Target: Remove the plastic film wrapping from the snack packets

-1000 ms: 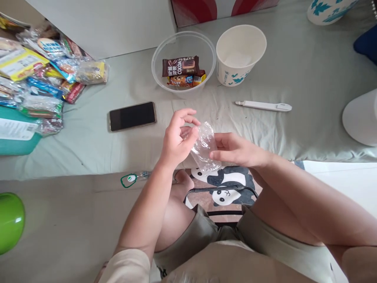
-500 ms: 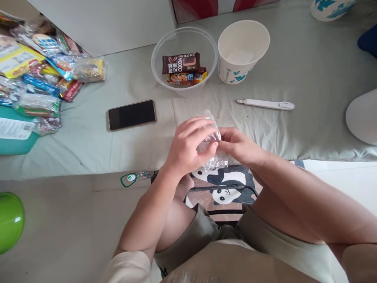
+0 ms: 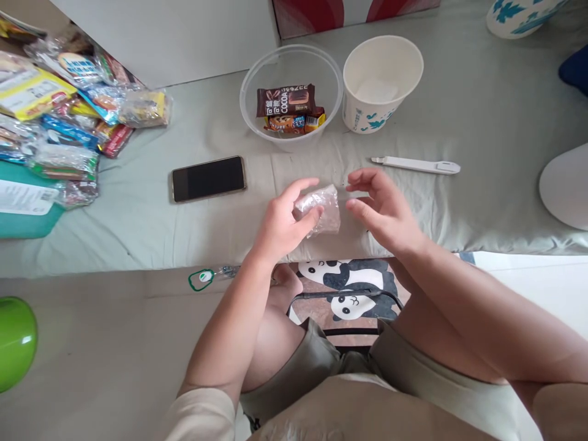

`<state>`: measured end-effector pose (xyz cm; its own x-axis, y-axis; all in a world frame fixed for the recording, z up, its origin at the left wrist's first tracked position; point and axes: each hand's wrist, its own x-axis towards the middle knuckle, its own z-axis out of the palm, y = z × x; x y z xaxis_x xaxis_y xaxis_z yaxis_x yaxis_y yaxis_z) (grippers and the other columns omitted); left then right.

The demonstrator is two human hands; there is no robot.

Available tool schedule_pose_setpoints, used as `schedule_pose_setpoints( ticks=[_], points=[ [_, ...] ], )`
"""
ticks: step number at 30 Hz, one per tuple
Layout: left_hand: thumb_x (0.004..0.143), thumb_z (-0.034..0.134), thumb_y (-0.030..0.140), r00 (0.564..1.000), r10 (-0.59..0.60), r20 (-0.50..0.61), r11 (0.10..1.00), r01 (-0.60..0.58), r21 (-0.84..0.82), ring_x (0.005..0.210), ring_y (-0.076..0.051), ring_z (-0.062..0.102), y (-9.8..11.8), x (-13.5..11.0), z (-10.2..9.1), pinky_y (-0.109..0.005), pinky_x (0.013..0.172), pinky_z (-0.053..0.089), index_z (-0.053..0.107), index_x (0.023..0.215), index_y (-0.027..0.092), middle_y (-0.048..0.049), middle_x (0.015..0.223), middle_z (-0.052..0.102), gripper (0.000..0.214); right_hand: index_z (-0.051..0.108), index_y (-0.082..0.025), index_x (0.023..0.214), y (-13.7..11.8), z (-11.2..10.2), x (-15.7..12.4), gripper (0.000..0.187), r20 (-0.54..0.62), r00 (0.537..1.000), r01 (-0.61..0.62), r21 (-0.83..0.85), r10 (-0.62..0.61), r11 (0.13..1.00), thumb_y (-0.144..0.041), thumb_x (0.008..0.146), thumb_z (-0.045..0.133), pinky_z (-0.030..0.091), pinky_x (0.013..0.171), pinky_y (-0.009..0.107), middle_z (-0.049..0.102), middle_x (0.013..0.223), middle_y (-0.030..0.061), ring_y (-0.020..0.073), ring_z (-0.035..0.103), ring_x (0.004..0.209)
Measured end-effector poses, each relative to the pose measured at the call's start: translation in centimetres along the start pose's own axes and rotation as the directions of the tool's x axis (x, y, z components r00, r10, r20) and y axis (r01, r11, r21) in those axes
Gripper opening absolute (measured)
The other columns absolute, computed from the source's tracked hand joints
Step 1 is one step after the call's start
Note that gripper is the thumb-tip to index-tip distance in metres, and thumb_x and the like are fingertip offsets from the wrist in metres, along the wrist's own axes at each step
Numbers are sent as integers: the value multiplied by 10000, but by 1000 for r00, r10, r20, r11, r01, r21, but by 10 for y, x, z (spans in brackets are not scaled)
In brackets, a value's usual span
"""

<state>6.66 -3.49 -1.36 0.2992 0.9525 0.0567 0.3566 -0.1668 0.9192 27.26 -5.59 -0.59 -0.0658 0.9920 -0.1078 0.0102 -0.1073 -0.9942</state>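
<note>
Pinching a clear wrapper (image 3: 328, 214) with the left hand (image 3: 281, 225), over the near part of the worktop (image 3: 206, 236).
Having this grip closed, and the right hand (image 3: 389, 214) beside it half spread, holding nothing. Seeing farther a phone (image 3: 209, 179), a white tool (image 3: 416, 165), then a bowl (image 3: 294, 65) of snack packs (image 3: 285, 101) and a paper cup (image 3: 367, 116).

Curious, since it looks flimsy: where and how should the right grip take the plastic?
Probably the right edge of the plastic, pinched from the right: the left grip covers its left side, while that edge sticks out toward the right grip.
</note>
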Motion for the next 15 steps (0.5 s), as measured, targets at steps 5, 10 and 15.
schedule_pose_setpoints(
  ticks=[5,10,15],
  points=[
    [935,693,520,993,-61,101,981,78,-176,687,-144,612,6,0,3,-253,579,477,721,1243,232,-42,899,726,423,625,-186,920,-7,3,-1,414,78,991,-110,-16,111,994,-539,796,802,481,671,293,637,824,27,141,583,736],
    [994,586,578,999,-40,4,991,40,-126,554,-107,381,17,1,4,-271,506,305,667,694,186,16,580,448,500,605,-191,829,-5,8,1,280,-44,993,-108,92,113,990,-443,876,715,390,618,268,561,726,-9,101,480,648],
    [998,582,575,998,17,-68,994,-24,-104,769,-175,661,17,-1,4,-289,670,517,813,1034,205,-46,781,732,437,585,-243,990,0,10,1,328,-90,996,32,157,-18,987,-484,836,747,480,732,290,630,957,24,143,577,824]
  ],
)
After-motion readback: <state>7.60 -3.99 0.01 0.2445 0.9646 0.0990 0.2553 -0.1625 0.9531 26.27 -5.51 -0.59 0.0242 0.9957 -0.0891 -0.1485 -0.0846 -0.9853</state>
